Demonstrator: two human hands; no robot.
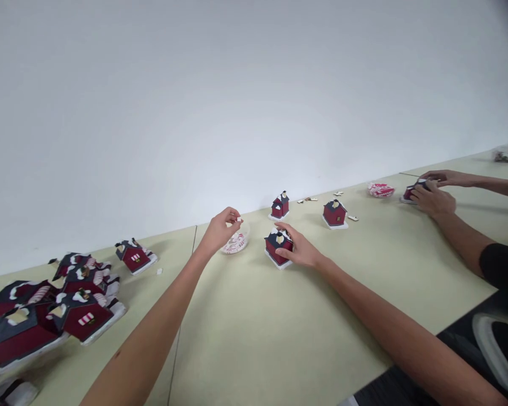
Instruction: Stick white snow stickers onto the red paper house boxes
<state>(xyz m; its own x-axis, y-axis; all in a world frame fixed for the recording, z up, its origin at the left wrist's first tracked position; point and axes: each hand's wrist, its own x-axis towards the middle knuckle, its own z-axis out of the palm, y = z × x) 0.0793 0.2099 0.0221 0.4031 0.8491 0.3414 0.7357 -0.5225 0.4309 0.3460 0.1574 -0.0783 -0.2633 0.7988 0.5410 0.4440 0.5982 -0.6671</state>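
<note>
My right hand [298, 246] is closed round a small red model house [275, 248] with a dark, snow-patched roof and a white base, which stands on the table. Just left of it, my left hand [223, 226] pinches a tiny whitish piece [239, 219] between thumb and fingertips. Beneath those fingers sits a clear bowl [242, 243] holding small red-and-white striped pieces. The piece is too small to make out fully. Behind my right hand stand two similar houses, one [280, 206] near the wall and another [334, 214] further right.
Several finished-looking houses [88, 316] crowd the table's left side, with one house [134, 256] apart behind them. A small white piece [160, 272] lies nearby. At right, a co-worker's hands [438, 194] hold a house beside a bag of red-and-white pieces [381, 190]. Loose wooden pieces [309, 199] lie near the wall.
</note>
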